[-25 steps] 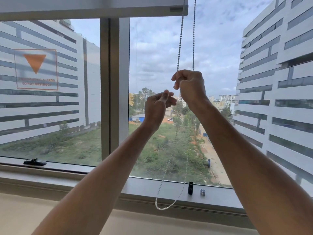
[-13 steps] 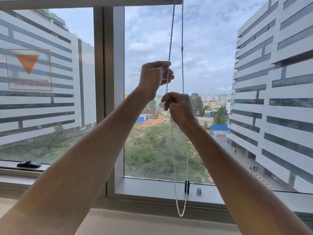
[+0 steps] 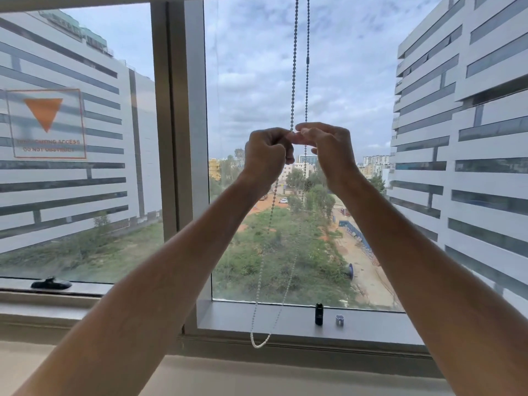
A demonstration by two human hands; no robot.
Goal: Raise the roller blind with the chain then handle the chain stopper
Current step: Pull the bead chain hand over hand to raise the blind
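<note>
Both hands now level, meeting at chain (image 3: 292, 81); 0.5 s ago left was higher.
Left hand (image 3: 267, 157) clenched on left strand; right hand (image 3: 328, 151) pinches right strand w/ fingertips, prob. for hand-over-hand pull.

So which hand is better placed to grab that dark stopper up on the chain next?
Probably the right hand: it pinches the strand directly beneath the stopper, while the left hand grips the other strand of the chain.
</note>
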